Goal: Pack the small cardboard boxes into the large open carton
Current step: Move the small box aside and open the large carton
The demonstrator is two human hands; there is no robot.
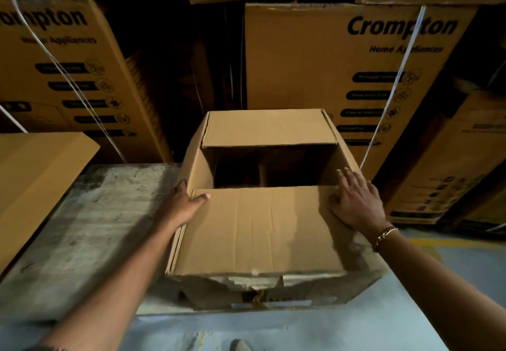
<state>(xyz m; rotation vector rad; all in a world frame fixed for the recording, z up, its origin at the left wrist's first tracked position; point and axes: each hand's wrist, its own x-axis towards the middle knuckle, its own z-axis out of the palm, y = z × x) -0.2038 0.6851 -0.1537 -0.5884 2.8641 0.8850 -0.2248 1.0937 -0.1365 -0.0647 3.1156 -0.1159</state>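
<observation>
The large brown carton (pixel 257 230) stands in front of me on a low platform. Its near flap is folded flat over the top and its far flap (pixel 269 128) leans inward, leaving a dark gap between them. The inside is too dark to make out any small boxes. My left hand (pixel 186 202) grips the left corner of the near flap, thumb on top. My right hand (pixel 356 200) lies flat with spread fingers on the right side flap, at the flap's right end. A chain bracelet (pixel 384 237) is on that wrist.
Tall printed cartons (pixel 342 57) with white straps are stacked close behind and to both sides. A plain cardboard sheet or box (pixel 35 183) sits at the left on the worn platform (pixel 90 224). Grey floor with a yellow line (pixel 427 243) lies at the right.
</observation>
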